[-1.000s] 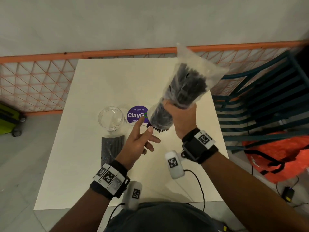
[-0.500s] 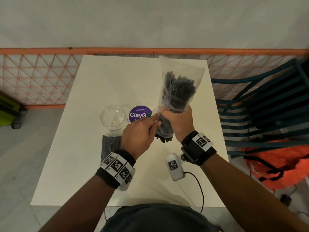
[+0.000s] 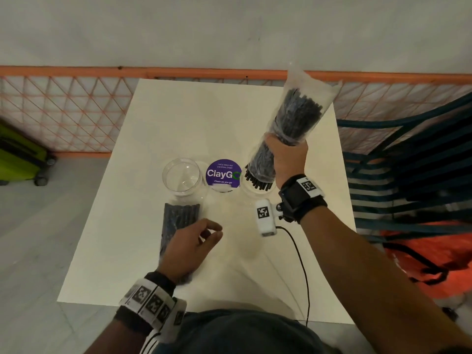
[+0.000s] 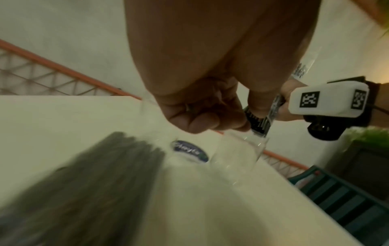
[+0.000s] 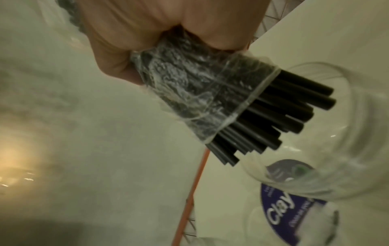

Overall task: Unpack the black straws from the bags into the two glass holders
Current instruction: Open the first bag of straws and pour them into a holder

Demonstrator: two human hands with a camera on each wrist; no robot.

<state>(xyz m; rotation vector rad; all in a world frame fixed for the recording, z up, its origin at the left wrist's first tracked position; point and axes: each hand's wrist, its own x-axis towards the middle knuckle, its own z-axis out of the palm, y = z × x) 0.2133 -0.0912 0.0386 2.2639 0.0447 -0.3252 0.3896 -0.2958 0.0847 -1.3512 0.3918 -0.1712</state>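
Note:
My right hand [image 3: 286, 159] grips a clear bag of black straws [image 3: 298, 113] around its middle, open end down. Several straw tips [image 5: 294, 113] stick out of the bag just over the mouth of the right glass holder [image 3: 246, 192], which looks empty. The left glass holder [image 3: 182, 175] stands empty. A second bag of straws [image 3: 178, 221] lies flat on the white table [image 3: 204, 118] in front of it. My left hand [image 3: 194, 246] hovers over that bag's near end with loosely curled fingers [image 4: 200, 123], holding nothing.
A round purple ClayGo sticker [image 3: 223, 173] lies between the two holders. A teal slatted chair [image 3: 408, 162] and an orange bag [image 3: 421, 251] are right of the table. An orange mesh railing [image 3: 76, 72] runs behind. A green suitcase [image 3: 20, 154] stands at the left.
My left hand has let go of the bag's open end and drawn back toward me, over the lying bag. The right hand has moved the bag right, over the right holder.

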